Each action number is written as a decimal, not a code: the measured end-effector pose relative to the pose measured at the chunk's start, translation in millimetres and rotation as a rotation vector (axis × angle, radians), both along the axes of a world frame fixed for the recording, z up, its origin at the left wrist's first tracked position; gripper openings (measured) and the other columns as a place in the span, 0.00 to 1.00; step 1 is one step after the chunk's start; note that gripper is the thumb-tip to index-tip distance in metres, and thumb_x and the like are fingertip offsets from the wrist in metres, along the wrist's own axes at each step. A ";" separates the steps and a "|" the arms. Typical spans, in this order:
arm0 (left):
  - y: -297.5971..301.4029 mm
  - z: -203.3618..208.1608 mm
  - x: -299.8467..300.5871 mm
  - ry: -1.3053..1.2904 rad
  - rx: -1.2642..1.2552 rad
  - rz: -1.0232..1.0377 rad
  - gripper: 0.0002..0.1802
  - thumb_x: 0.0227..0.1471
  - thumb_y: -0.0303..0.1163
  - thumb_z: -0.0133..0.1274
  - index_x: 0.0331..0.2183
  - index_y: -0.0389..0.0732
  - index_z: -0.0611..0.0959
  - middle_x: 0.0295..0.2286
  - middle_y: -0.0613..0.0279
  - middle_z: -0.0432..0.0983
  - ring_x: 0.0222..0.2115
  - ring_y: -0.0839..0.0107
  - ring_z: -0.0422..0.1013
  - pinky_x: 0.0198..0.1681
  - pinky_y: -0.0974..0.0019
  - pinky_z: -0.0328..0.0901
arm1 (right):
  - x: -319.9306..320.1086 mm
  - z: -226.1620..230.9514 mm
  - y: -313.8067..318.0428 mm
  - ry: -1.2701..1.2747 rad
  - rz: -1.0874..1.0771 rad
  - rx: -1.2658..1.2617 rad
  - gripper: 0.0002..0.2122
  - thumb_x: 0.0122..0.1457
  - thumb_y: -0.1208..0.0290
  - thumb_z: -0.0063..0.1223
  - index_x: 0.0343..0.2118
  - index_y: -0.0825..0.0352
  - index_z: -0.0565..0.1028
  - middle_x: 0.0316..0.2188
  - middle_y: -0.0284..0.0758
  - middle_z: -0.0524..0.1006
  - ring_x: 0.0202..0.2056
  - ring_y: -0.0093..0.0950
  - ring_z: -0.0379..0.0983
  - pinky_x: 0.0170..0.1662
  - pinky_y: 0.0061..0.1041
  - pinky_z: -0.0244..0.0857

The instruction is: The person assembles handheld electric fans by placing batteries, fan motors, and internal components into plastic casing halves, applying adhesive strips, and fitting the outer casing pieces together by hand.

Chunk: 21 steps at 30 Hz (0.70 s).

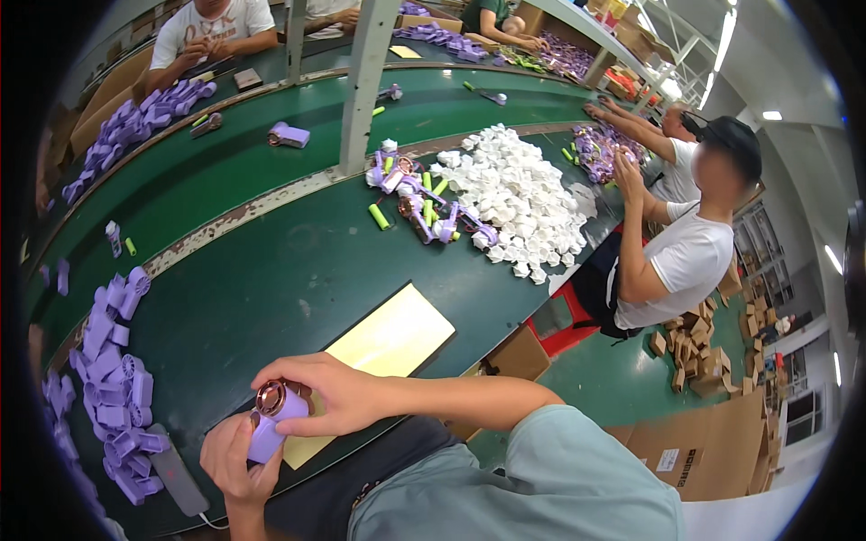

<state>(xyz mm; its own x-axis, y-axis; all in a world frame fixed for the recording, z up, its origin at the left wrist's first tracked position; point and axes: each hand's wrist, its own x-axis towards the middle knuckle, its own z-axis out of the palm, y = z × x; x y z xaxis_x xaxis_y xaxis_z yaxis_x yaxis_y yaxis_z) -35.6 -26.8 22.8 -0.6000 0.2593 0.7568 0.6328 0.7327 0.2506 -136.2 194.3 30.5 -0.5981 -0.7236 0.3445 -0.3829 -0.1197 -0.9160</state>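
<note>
The fingers of the right hand curl down over the copper-coloured round head of a small purple fan body, pinching it from above, while the left hand wraps narrowly around the lower purple handle from below; both hands are closed on this one piece, which sits in the air just above the near edge of the tabletop. Judging by the grip, the step is seating or twisting the head onto the handle, and it goes best if the left hand keeps the handle steady and upright while the right fingertips press evenly around the rim, not on one side, so the parts meet square. I cannot tell whether the seam is fully shut, since the fingers hide it

Just beyond the fingers lies a yellow sheet, flat on the green surface. To their left, near, a heap of purple housings runs along the tabletop's edge, with a grey flat device and its white cable beside the left wrist. Well beyond, past the fingers, sit more purple parts with green cylinders, and a large pile of white pieces. To the right of that pile, a person in a white shirt works at the same tabletop, well apart
</note>
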 end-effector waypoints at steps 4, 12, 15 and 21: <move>3.9 2.0 -7.3 -0.020 -0.014 -0.028 0.34 0.39 0.27 0.74 0.50 0.35 0.77 0.37 0.48 0.81 0.32 0.50 0.79 0.35 0.54 0.73 | -1.8 -2.0 7.7 -0.004 -0.039 0.002 0.26 0.57 0.64 0.69 0.56 0.67 0.72 0.42 0.38 0.79 0.39 0.28 0.78 0.39 0.26 0.72; 5.0 -0.8 -16.6 -0.229 0.038 0.039 0.36 0.38 0.27 0.72 0.51 0.34 0.77 0.43 0.47 0.80 0.39 0.47 0.77 0.39 0.56 0.72 | -17.3 -9.2 7.6 -0.153 -0.039 0.045 0.26 0.57 0.64 0.69 0.55 0.69 0.72 0.35 0.37 0.81 0.29 0.25 0.78 0.34 0.25 0.72; 4.1 15.8 -10.9 -0.527 0.108 0.206 0.36 0.43 0.28 0.68 0.55 0.32 0.76 0.49 0.44 0.76 0.48 0.45 0.74 0.50 0.53 0.70 | -46.7 -19.5 4.9 -0.010 -0.106 0.186 0.20 0.56 0.60 0.67 0.44 0.71 0.79 0.30 0.43 0.83 0.30 0.30 0.82 0.35 0.28 0.74; -102.9 -8.0 -41.6 -0.230 -0.399 0.873 0.35 0.62 0.36 0.56 0.67 0.43 0.67 0.67 0.45 0.58 0.67 0.43 0.54 0.69 0.45 0.49 | -162.5 -25.9 -29.7 -0.467 -0.268 0.309 0.19 0.56 0.57 0.67 0.37 0.72 0.81 0.22 0.37 0.80 0.17 0.24 0.76 0.22 0.25 0.71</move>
<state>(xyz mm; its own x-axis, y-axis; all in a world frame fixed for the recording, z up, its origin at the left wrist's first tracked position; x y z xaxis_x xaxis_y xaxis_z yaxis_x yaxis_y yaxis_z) -77.2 -129.6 14.8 -0.8239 -0.1338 0.5507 -0.2034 0.9768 -0.0671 -298.6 164.6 4.6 -0.8101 -0.5516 -0.1987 0.0868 0.2223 -0.9711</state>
